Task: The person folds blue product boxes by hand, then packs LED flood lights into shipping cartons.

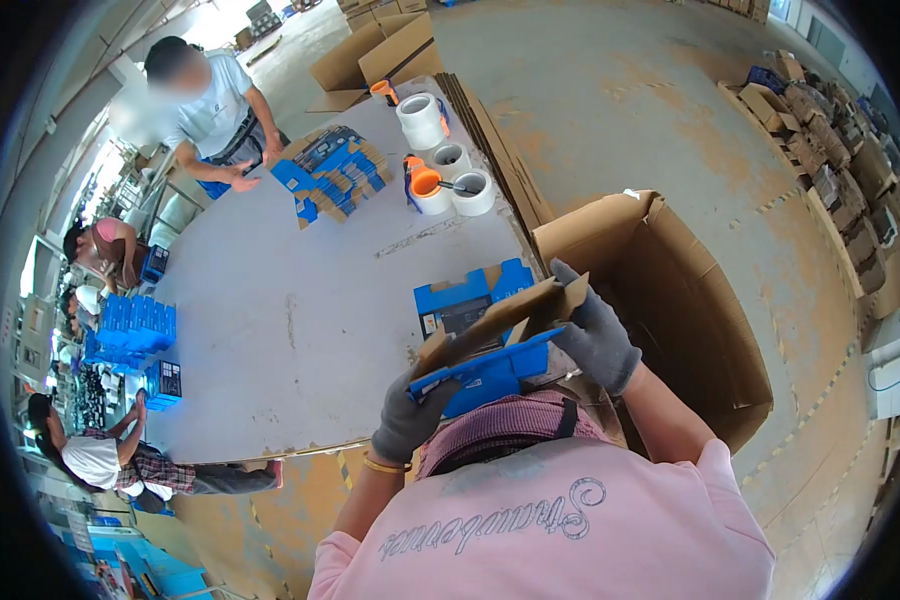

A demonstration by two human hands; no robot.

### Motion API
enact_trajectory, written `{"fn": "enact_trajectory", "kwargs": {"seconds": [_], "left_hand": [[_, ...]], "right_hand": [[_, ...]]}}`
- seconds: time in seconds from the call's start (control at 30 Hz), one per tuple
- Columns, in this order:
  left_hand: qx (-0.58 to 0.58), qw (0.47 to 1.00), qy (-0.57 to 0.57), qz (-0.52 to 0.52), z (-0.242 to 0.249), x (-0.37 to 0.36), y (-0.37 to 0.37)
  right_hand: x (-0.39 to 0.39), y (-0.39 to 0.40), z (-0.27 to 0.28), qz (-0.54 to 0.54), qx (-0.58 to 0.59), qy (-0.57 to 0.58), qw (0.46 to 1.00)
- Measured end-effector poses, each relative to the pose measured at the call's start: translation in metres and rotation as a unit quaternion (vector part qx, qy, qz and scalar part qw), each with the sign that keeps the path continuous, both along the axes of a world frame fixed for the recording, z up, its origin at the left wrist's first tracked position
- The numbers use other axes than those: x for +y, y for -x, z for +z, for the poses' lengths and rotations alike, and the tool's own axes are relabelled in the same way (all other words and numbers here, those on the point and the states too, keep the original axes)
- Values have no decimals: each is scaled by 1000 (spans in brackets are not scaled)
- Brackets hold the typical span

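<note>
Grey gloves cover both of my hands. Between them is a partly folded blue cardboard box (490,372), brown on its inside, with flaps standing up. My left hand (410,418) grips its left end near the table's front edge. At the other end, my right hand (598,338) has its fingers closed around a raised brown flap and the blue side. Just beyond, another blue cardboard piece (460,300) with a dark printed panel lies on the table, partly hidden by the box I hold.
A large open brown carton (695,300) stands right of the table (270,330). White tape rolls (422,120) and an orange tape dispenser (425,182) sit at the far right. A co-worker (215,110) stands by stacked blue cardboard (335,170); blue boxes (135,322) line the left.
</note>
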State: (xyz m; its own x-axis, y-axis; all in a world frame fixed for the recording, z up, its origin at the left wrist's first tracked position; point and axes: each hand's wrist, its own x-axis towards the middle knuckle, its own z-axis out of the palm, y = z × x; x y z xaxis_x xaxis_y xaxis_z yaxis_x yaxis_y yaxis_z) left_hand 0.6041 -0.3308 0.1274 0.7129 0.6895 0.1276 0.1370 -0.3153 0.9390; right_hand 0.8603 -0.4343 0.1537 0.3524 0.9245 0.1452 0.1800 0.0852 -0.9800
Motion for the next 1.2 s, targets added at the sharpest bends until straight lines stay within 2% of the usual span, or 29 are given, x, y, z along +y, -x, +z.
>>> {"fn": "enact_trajectory", "kwargs": {"seconds": [0.03,0.07,0.13,0.2,0.3,0.33,0.43,0.47,0.5,0.57,0.6,0.67,0.7,0.73,0.77,0.8,0.83,0.9,0.93,1.0,1.1,1.13,1.17,1.2], "left_hand": [[-22,1000,15,-3,2,-2,0],[-44,999,30,-8,6,-3,1],[-3,998,-33,-48,21,-9,2],[61,992,-93,-64,40,-10,10],[-125,990,69,-13,16,15,25],[-113,986,116,-33,9,27,34],[-71,972,8,-223,9,39,40],[-96,946,66,-301,8,40,39],[-44,948,88,-302,27,34,39],[25,961,20,-273,32,34,45],[14,977,39,-207,33,32,49],[-10,994,75,-73,35,26,58],[10,998,11,-65,41,25,57],[31,997,-51,-57,48,21,54],[52,991,-112,-47,51,17,52],[26,995,-93,-32,40,16,50],[23,987,-158,7,30,18,49],[13,955,-285,82,13,22,45],[15,955,-280,96,10,26,41],[23,954,-274,123,10,42,36],[-30,996,-68,-50,41,54,48],[34,990,120,-72,53,61,58],[27,991,101,-86,52,70,63],[20,991,84,-99,46,78,67]], "right_hand": [[1,6,6,-12,-21,24,999],[5,10,5,-13,17,38,999],[18,12,2,-14,91,66,994],[25,17,0,15,112,48,992],[25,30,6,72,88,34,993],[23,35,10,95,71,33,992],[28,50,22,191,28,57,980],[27,61,35,200,-9,74,977],[30,63,30,166,16,51,985],[35,60,19,98,63,7,993],[34,55,21,60,115,48,990],[36,58,4,16,31,3,999],[38,60,-4,-5,-9,-19,1000],[42,60,-9,6,75,-24,997],[44,59,-11,23,103,-17,994],[46,57,-12,39,131,-13,991],[47,57,-13,53,159,-10,986],[44,76,-13,76,62,35,995],[44,83,-11,87,13,58,994],[43,87,1,120,56,47,990],[38,84,8,183,120,33,975],[37,73,7,209,139,27,968],[38,63,7,235,155,21,959],[38,58,9,242,65,7,968]]}}
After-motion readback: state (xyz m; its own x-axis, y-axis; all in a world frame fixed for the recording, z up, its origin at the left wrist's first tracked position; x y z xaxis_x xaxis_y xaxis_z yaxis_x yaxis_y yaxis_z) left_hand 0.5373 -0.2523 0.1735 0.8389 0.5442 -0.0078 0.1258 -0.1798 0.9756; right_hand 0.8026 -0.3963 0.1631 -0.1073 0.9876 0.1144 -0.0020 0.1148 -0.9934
